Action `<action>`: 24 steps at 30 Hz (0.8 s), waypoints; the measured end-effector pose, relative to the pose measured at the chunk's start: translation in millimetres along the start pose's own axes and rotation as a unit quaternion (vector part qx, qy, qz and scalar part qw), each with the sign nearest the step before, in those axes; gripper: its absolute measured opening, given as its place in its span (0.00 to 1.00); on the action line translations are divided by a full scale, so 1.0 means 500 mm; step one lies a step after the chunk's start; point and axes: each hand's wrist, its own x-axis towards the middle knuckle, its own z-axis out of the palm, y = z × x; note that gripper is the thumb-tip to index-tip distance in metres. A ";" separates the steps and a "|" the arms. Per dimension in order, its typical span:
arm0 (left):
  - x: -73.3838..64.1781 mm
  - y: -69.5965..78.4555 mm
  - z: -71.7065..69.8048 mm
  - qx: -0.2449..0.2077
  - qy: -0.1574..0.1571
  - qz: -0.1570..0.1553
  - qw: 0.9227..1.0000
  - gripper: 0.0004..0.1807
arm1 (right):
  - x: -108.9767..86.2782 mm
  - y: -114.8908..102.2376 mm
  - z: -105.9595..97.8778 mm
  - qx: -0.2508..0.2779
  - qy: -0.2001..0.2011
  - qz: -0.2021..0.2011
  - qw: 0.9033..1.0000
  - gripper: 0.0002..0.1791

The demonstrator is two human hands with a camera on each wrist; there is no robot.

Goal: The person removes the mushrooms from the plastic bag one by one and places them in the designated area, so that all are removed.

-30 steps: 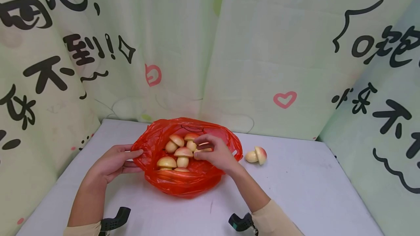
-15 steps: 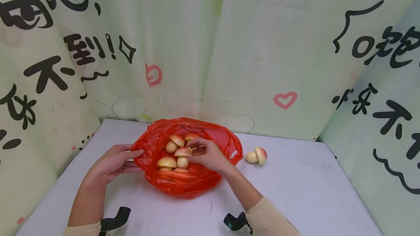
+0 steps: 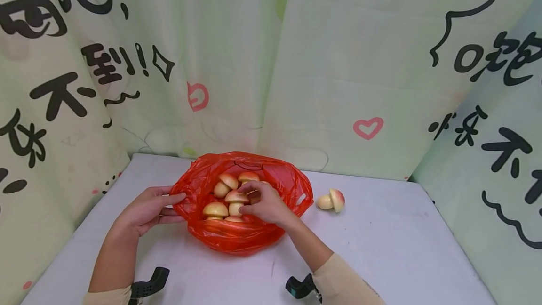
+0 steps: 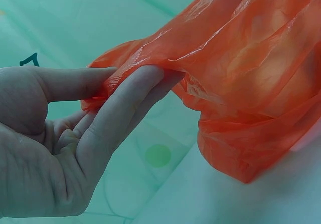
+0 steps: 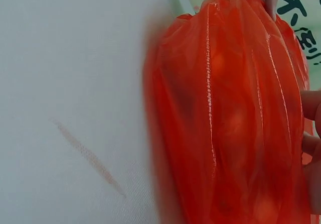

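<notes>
A red plastic bag (image 3: 237, 241) stands with its mouth spread, several toy mushrooms with reddish-yellow caps and pale stems inside. My left hand (image 3: 146, 211) pinches the bag's left rim between thumb and fingers; in the left wrist view the thumb lies on one side of the film (image 4: 150, 48), fingers on the other. Inside the bag mouth, my right hand (image 3: 267, 206) has thumb and fingers parted at the right side of the middle mushroom (image 3: 235, 197). The right wrist view mostly shows the bag's outside (image 5: 230, 108), with the right fingers at its edge.
One toy mushroom (image 3: 332, 200) lies on the white table (image 3: 381, 248), right of the bag. Printed curtains (image 3: 317, 84) rise behind and along both sides. Black wrist devices (image 3: 150, 284) sit near the sleeves.
The right hand has moved left inside the bag, from a mushroom at the right to the middle one. The left hand keeps its place on the rim.
</notes>
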 end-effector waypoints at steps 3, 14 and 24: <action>0.000 0.000 0.001 0.000 0.001 -0.002 1.000 0.34 | -0.001 -0.003 0.005 -0.012 0.007 -0.003 1.000 0.21; 0.001 -0.001 0.000 -0.005 0.003 -0.002 1.000 0.34 | -0.003 -0.010 0.022 -0.099 0.021 -0.022 0.995 0.25; 0.001 -0.002 -0.002 -0.002 0.002 0.002 1.000 0.34 | 0.001 -0.008 0.030 -0.120 0.024 -0.007 0.992 0.26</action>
